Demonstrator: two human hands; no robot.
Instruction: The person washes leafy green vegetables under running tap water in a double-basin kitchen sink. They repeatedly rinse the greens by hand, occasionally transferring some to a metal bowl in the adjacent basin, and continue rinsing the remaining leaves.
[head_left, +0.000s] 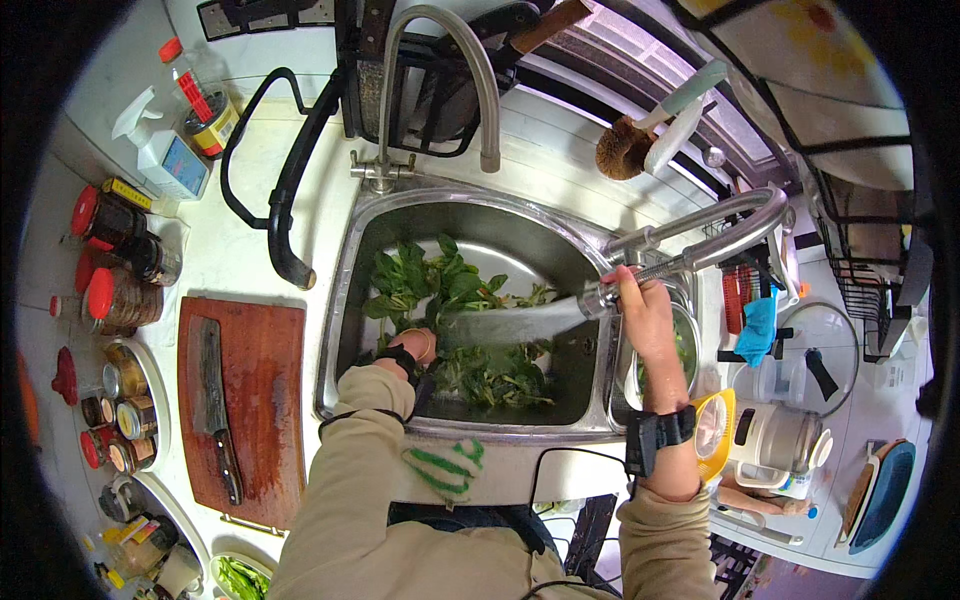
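My right hand (637, 300) grips the pull-out faucet sprayer (596, 300) at the right side of the steel sink (465, 430). Water streams (517, 321) leftward from the sprayer into the basin. Leafy greens (495, 375) lie across the basin, with a further bunch (420, 277) toward the back. My left hand (417, 346) reaches down into the basin at the left, among the leaves; its fingers are mostly hidden, so its grip cannot be made out. Both wrists wear black straps.
A wooden cutting board (277, 405) bearing a cleaver (206, 375) lies left of the sink. Jars (124, 296) and a spray bottle (172, 161) stand farther left. A second faucet (384, 169) arches behind the basin. A smaller basin with a colander (694, 330) adjoins on the right.
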